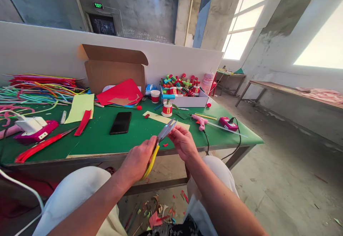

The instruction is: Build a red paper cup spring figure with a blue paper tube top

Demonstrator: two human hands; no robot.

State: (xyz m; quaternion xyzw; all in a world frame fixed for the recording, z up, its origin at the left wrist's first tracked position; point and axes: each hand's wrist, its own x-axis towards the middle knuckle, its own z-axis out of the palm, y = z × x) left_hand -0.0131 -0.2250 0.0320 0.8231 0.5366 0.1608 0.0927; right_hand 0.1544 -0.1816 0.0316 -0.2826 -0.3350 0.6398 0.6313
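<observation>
My left hand (140, 157) is wrapped round the yellow handles of a pair of scissors (152, 161), held over the table's front edge. Their blades point up and away, slightly parted. Right beside the blade tips, my right hand (184, 142) is closed in a pinch; whatever sits between the fingertips is too small to name. Beyond the blades stands a small paper-cup figure (167, 109) with a red band, a blue tube across its top and coiled green arms. A pale yellow paper strip (158, 118) lies in front of it, and a red scrap (165, 145) lies near the edge.
On the green table (96, 141) are a black phone (120, 122), red-handled pliers-like tool (40, 147), pink glue gun (200, 121) and power strips (228, 123). Behind stand a box of finished figures (187, 101), red paper (123, 93), an open carton (115, 73) and pipe cleaners (40, 89).
</observation>
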